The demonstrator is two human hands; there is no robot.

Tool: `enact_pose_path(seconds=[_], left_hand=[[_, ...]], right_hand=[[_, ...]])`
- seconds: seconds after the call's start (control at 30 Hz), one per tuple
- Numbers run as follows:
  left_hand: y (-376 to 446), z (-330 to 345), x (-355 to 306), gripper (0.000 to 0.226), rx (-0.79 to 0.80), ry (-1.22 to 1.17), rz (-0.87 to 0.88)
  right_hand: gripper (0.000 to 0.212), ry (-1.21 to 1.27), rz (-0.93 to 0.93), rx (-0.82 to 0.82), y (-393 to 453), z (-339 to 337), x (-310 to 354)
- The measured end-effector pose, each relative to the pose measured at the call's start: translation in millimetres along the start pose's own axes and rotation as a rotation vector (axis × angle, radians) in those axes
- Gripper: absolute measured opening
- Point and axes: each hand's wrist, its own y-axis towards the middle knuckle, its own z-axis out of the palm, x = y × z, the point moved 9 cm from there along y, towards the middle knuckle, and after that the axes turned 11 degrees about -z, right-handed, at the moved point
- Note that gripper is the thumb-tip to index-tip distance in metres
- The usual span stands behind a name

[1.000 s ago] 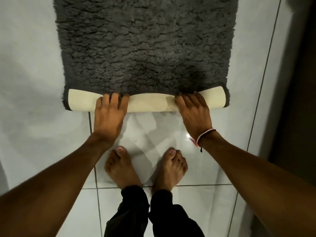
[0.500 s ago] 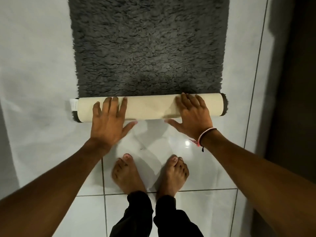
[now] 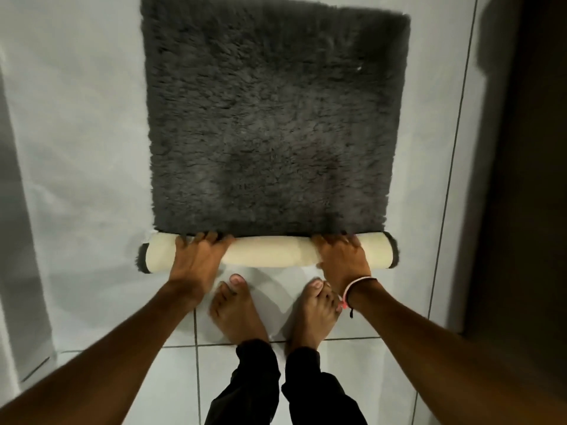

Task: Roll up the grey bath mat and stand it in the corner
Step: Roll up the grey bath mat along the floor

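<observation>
The grey bath mat (image 3: pixel 273 118) lies flat on the white tiled floor, shaggy side up. Its near end is rolled into a tube (image 3: pixel 270 254) with the cream backing outward. My left hand (image 3: pixel 196 257) presses on the left part of the roll, fingers curled over its far side. On the right part of the roll rests my right hand (image 3: pixel 343 256), gripping the same way, with a pink and black wristband on its wrist.
My two bare feet (image 3: pixel 270 308) stand just behind the roll on the white tiled floor (image 3: pixel 76 148). A dark wall or door (image 3: pixel 527 179) runs along the right side. A grey strip borders the floor at the far left.
The roll has grown thicker and moved forward over the mat. My fingers went from flat on top to curled over the roll's far edge. My feet stepped closer.
</observation>
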Motion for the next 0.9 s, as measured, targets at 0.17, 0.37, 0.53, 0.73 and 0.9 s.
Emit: enact_pose_path(seconds=[0.17, 0.37, 0.53, 0.73, 0.9], left_hand=[[11.3, -58.3, 18.0, 0.082, -0.409, -0.103, -0.026], [68.3, -64.0, 7.1, 0.121, -0.261, 0.152, 0.087], [45.9, -50.0, 1.8, 0.100, -0.279, 0.061, 0.078], [3.6, 2.3, 1.4, 0.084, 0.065, 0.007, 0.100], [3.8, -62.3, 18.5, 0.090, -0.421, -0.113, -0.013]], right_hand=[[0.073, -0.080, -0.038, -0.267, 17.2, -50.7, 6.3], [0.100, -0.246, 0.034, -0.107, 66.5, -51.8, 1.8], [0.057, -0.236, 0.065, -0.198, 49.1, -38.0, 8.8], [0.084, -0.057, 0.017, 0.078, 4.9, 2.6, 18.5], [0.078, -0.068, -0.014, -0.305, 1.9, -47.0, 19.4]])
